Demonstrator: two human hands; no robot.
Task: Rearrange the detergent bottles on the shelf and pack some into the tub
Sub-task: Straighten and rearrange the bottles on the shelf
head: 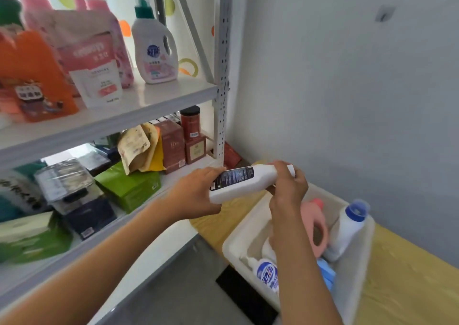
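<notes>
A white bottle with a black label point(244, 183) lies sideways in the air above the near corner of the white tub point(357, 257). My left hand point(198, 195) grips its base and my right hand point(288, 185) grips its neck end. Inside the tub stand a pink jug point(314, 222), a white bottle with a blue cap point(347, 227), a white bottle with a blue label point(267, 273) and something blue point(326, 273). On the upper shelf point(159, 96) stands a white detergent bottle with a green cap point(155, 48), beside pink refill pouches point(94, 51) and an orange pouch point(32, 76).
The lower shelf point(173, 175) holds green boxes point(129, 188), brown boxes, a dark red canister point(190, 123), a tan pouch and plastic packs. The tub sits on a yellow-covered surface point(407, 282) against a grey wall. A perforated shelf post point(221, 76) stands just behind my hands.
</notes>
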